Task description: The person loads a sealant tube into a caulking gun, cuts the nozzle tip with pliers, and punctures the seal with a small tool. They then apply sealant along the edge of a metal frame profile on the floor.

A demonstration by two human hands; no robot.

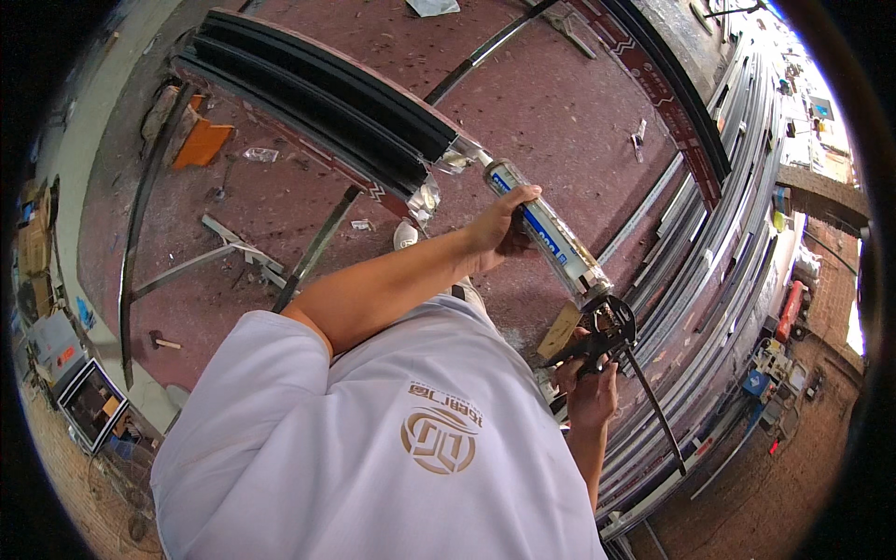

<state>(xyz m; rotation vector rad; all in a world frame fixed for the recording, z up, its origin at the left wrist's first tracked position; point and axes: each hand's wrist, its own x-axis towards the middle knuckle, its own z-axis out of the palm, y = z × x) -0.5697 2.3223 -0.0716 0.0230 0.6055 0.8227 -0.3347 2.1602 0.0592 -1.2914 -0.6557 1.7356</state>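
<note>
A sealant cartridge (551, 231) with a white and blue label lies in a caulking gun (609, 327), slanting across in front of my body. My left hand (504, 224) is closed around the cartridge near its front end. Lower down, my right hand (588, 381) grips the gun's black handle and trigger; some of its fingers are hidden. The thin plunger rod (658, 411) sticks out behind. The nozzle points at the near end of a bundle of long black profiles (317, 98), beside some crumpled clear plastic film. I cannot tell whether it touches them.
The profiles rest on metal support bars (322, 238). Many long metal profiles (695, 280) lie on the right. On the reddish floor are a hammer (166, 343), an orange piece (203, 143) and scraps (247, 250). A red cylinder (791, 310) and a machine (775, 378) stand far right.
</note>
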